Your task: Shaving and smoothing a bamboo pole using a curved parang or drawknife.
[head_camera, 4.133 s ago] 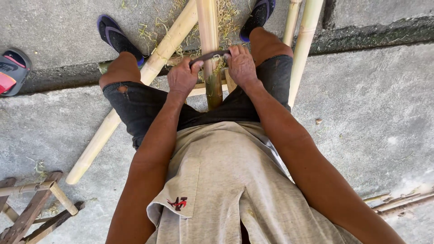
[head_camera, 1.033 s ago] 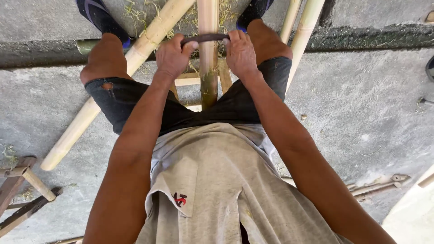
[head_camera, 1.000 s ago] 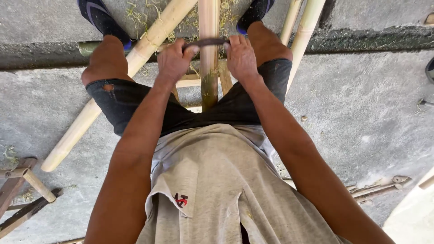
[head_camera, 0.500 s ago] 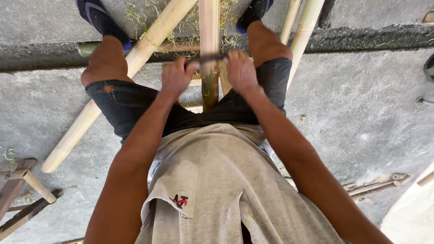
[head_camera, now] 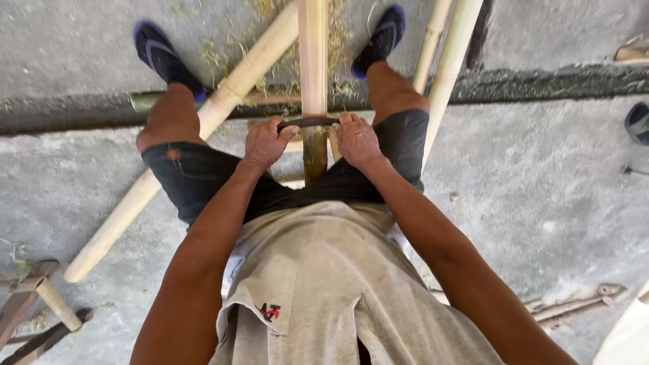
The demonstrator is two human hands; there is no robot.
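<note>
A curved dark blade (head_camera: 307, 122) is gripped at both ends: left hand (head_camera: 266, 141) closed on its 9 o'clock end, right hand (head_camera: 356, 138) closed on its 3 o'clock end. The blade is laid across a bamboo pole (head_camera: 314, 61) that runs toward 12 o'clock between the knees; the pole is pale above the blade and greenish below it. A second pole (head_camera: 203, 128) is crossed under the left leg toward 7 o'clock. Two thinner poles (head_camera: 451, 61) are seen at 1 o'clock. Green shavings (head_camera: 338, 40) are scattered near the sandalled feet (head_camera: 162, 57). A wooden frame (head_camera: 37, 304) is seen at 8 o'clock, on concrete.
</note>
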